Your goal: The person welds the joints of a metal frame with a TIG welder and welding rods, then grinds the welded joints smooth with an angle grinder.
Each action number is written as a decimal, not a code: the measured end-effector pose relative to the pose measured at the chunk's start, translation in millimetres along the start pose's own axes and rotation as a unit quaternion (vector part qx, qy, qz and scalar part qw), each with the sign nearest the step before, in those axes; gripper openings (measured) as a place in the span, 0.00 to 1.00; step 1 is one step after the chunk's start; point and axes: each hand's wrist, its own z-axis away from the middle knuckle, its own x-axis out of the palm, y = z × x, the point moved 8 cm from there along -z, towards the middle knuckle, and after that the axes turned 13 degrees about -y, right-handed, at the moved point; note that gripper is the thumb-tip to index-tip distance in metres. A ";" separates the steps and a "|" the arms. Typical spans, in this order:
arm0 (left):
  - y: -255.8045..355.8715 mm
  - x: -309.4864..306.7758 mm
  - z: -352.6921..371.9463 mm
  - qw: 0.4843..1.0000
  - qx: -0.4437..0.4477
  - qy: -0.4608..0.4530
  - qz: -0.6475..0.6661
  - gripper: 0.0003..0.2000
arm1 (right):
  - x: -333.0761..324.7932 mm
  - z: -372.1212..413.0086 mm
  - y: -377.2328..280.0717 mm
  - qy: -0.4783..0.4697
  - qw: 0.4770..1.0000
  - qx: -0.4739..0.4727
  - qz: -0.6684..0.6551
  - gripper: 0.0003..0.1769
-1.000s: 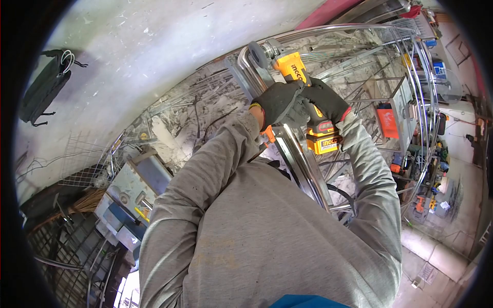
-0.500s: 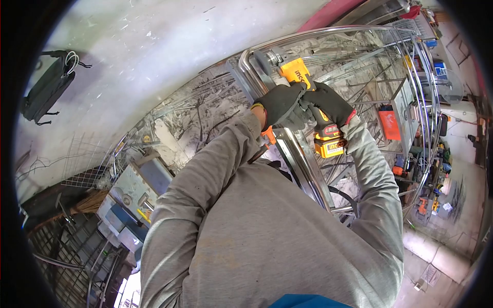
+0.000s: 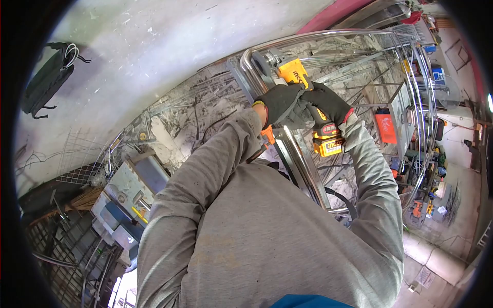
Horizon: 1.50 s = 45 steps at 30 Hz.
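A yellow and black cordless power tool (image 3: 295, 72) lies across the far end of bent, shiny metal tubing (image 3: 251, 72). Its round metal head is beside the tube bend. My right hand (image 3: 328, 104), in a black glove with a red cuff, is wrapped round the tool's body, above the yellow battery (image 3: 328, 147). Pressed against it, my left hand (image 3: 281, 104) in a black and grey glove is closed at the tool's middle; its fingertips are partly hidden. An orange part (image 3: 268, 135) shows just below my left wrist.
Curved chrome tubes (image 3: 422, 118) arc round the right side. A grey metal frame with a red box (image 3: 385, 127) stands inside them. Tools lie on the floor at far right. At lower left are a metal case (image 3: 128, 187) and wire racks. A black bag (image 3: 49, 82) hangs on the wall.
The view has shifted slightly. Both hands stay on the tool, which has hardly moved against the tubing.
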 end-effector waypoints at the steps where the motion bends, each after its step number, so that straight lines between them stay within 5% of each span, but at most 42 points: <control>1: -1.1 0.0 -0.2 1.000 -0.002 -0.001 0.000 0.24 | -0.5 0.1 0.1 0.002 1.000 0.007 0.017 0.21; 13: 5.6 -7.1 -4.4 0.998 0.030 0.005 -0.058 0.22 | 4.5 4.1 -5.6 0.018 0.999 -0.025 0.025 0.18; 15: 13.1 -5.0 -5.3 0.986 0.071 -0.009 -0.152 0.25 | 4.8 4.2 -7.7 0.014 0.999 -0.027 0.021 0.18; 18: -1.7 -0.7 -1.8 1.000 -0.021 0.009 -0.017 0.25 | 2.3 5.8 -8.5 0.021 0.999 -0.022 0.035 0.20; 22: 7.8 15.5 21.1 0.998 -0.025 0.029 -0.058 0.25 | 9.6 20.6 -32.7 0.050 0.995 -0.077 0.040 0.22; 24: 32.8 22.0 28.0 0.975 0.103 0.061 -0.186 0.27 | 13.7 29.0 -56.0 0.047 0.991 -0.118 0.040 0.23; 25: 37.0 21.1 29.7 0.974 0.098 0.062 -0.193 0.27 | 12.8 38.3 -59.3 0.045 0.993 -0.112 0.002 0.22; 27: 87.0 45.3 55.6 0.851 0.208 0.112 -0.470 0.25 | 14.5 55.9 -74.6 0.059 0.986 -0.143 -0.067 0.23; 29: 103.6 57.7 66.7 0.815 0.184 0.112 -0.538 0.17 | 23.9 63.8 -102.5 0.049 0.978 -0.191 -0.062 0.24; 31: 118.7 115.5 103.2 0.453 0.461 0.024 -0.763 0.13 | 30.8 63.4 -123.1 0.041 0.968 -0.241 -0.059 0.24; 32: 130.7 118.9 111.0 0.514 0.418 0.002 -0.749 0.11 | 38.6 81.5 -158.9 0.128 0.877 -0.401 0.233 0.25; 33: 141.8 120.4 120.4 0.572 0.369 -0.022 -0.732 0.10 | 71.0 100.8 -172.1 0.211 0.677 -0.500 0.497 0.25; 34: 151.3 92.1 118.3 0.713 0.273 -0.060 -0.643 0.12 | 77.5 92.5 -174.3 0.154 0.751 -0.569 0.295 0.24; 35: 159.2 78.0 130.4 0.818 0.154 0.009 -0.555 0.14 | 89.4 75.5 -174.6 0.091 0.779 -0.615 0.078 0.23; 36: 178.6 75.4 143.3 0.708 0.146 0.085 -0.686 0.19 | 108.4 62.5 -174.3 0.115 0.773 -0.620 0.064 0.23; 37: 185.0 55.9 153.2 0.785 0.137 0.067 -0.600 0.21 | 121.6 38.9 -171.0 0.125 0.801 -0.585 -0.015 0.22; 38: 188.4 42.2 166.7 0.787 0.042 0.119 -0.604 0.26 | 136.8 13.9 -169.2 0.129 0.822 -0.547 -0.095 0.23; 41: 183.8 -7.3 198.3 0.870 0.052 0.070 -0.485 0.35 | 194.8 -59.6 -158.4 0.149 0.836 -0.394 -0.352 0.26; 45: 169.7 -93.9 215.7 0.853 0.066 0.047 -0.516 0.33 | 243.9 -103.2 -142.0 0.202 0.870 -0.316 -0.320 0.27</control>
